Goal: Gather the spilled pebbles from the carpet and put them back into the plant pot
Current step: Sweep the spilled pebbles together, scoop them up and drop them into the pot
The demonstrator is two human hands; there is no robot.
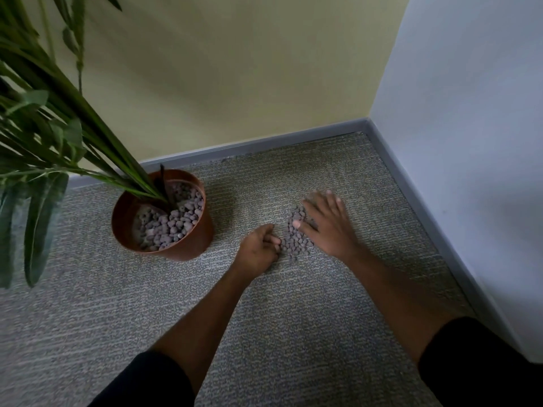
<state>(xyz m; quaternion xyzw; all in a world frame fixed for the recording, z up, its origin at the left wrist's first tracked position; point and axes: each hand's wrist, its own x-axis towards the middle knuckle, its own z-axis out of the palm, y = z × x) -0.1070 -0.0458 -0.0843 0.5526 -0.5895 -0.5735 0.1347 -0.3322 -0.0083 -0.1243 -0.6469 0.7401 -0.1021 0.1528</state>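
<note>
A patch of small grey-brown pebbles [295,237] lies on the grey carpet [293,304], between my two hands. My left hand [258,245] rests on the carpet at the patch's left edge, fingers curled inward against the pebbles; whether any are in it is hidden. My right hand [326,223] lies flat and spread over the right side of the patch, palm down, covering part of it. The brown plant pot [202,233] stands to the left of the hands, part-filled with the same pebbles around the plant's stems.
Long green leaves [44,136] of the plant hang over the left side of the view. A yellow wall [235,69] with a grey skirting board runs behind; a pale wall [470,142] closes the corner on the right.
</note>
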